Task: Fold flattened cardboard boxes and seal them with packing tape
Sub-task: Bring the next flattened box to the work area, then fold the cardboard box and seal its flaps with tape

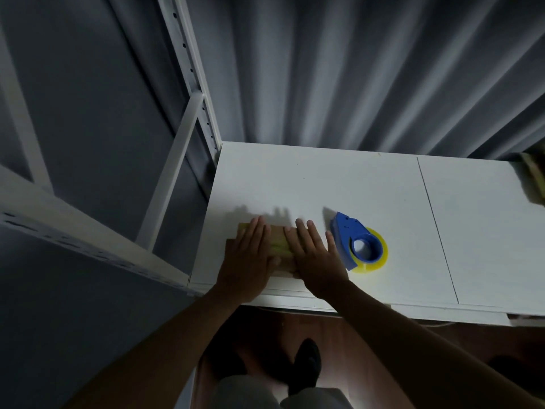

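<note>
A small brown cardboard box (pixel 280 246) lies on the white table (pixel 368 187) near its front left corner. My left hand (pixel 249 261) rests flat on the box's left part with straight fingers. My right hand (pixel 317 261) lies flat on its right part, fingers spread and pointing away from me. Most of the box is hidden under both hands. A blue tape dispenser (pixel 352 242) with a yellow tape roll (pixel 380 255) lies on the table just right of my right hand, apart from it.
More cardboard (pixel 533 178) shows at the table's far right edge. A white metal shelf frame (pixel 182 137) stands left of the table. Grey curtains (pixel 354 69) hang behind. My legs and shoes (pixel 305 364) are below the table's front edge.
</note>
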